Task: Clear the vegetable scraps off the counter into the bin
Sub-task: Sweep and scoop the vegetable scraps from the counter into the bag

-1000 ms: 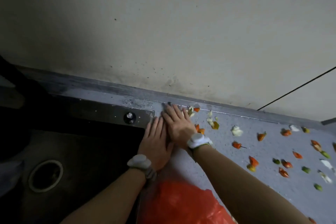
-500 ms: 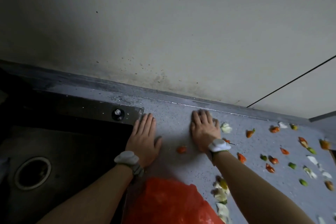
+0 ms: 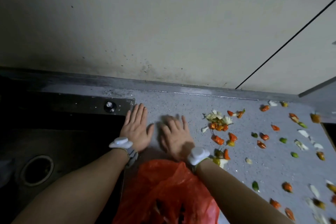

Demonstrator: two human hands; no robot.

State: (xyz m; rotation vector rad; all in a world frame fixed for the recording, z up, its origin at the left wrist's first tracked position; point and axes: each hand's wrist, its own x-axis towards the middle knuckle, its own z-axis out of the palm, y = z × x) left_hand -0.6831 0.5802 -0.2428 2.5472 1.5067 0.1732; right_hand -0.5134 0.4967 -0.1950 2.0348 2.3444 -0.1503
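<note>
Both hands lie flat and spread, grasping nothing: the left hand (image 3: 136, 131) at the left edge of the speckled grey stone counter (image 3: 183, 103), touching the rim of the dark sunken sink (image 3: 60, 132), the right hand (image 3: 175, 135) just beside it, blurred, perhaps sliding. Orange, green and white vegetable scraps (image 3: 220, 125) litter the counter's right half. A red plastic bin bag (image 3: 167, 192) gapes below the front edge, between the forearms.
</note>
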